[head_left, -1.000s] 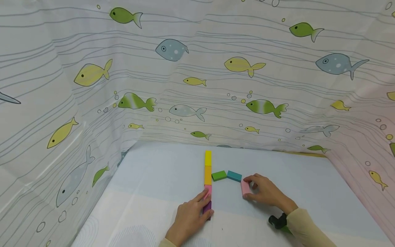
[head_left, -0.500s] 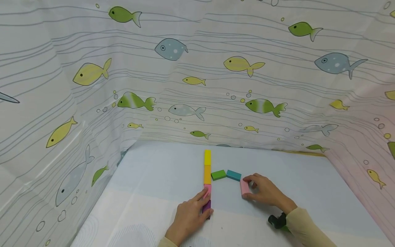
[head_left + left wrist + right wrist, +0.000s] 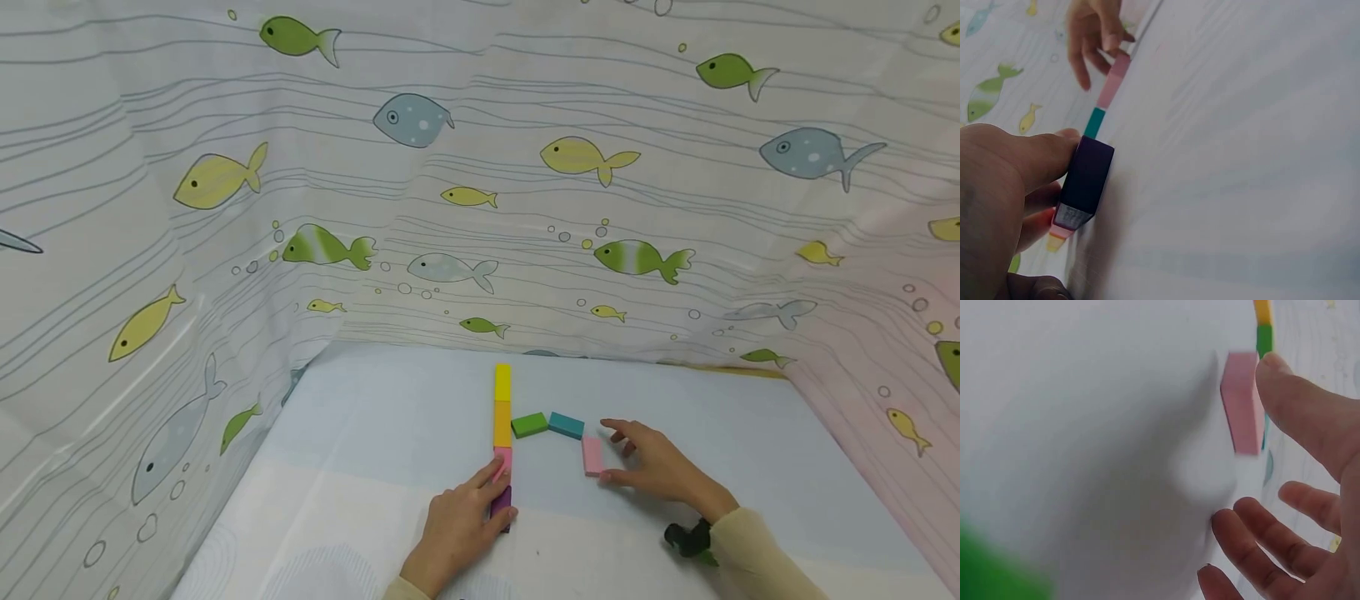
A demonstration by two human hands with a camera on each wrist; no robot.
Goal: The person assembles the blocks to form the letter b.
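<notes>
My left hand [image 3: 461, 525] rests on a straight row of blocks, its fingers over the pink block [image 3: 503, 457] and its thumb across the purple block [image 3: 1088, 175]. Farther up that row lie an orange block [image 3: 502, 423] and a yellow block [image 3: 503, 382]. A green block [image 3: 529, 425] and a teal block [image 3: 566, 425] branch off to the right in a bent line. A second pink block [image 3: 592, 457] lies past the teal one, turned toward the near side. Beside it is my right hand [image 3: 660, 468], fingers spread apart, thumb tip close to the block's near end.
The blocks lie on a pale table [image 3: 390, 450]. Behind and at both sides stands a fish-patterned sheet [image 3: 450, 233]. A black device [image 3: 686, 538] with a green part hangs under the right wrist.
My right hand has let go of the second pink block and drawn slightly right. The left hand stays on its row; the whole view has shifted a little.
</notes>
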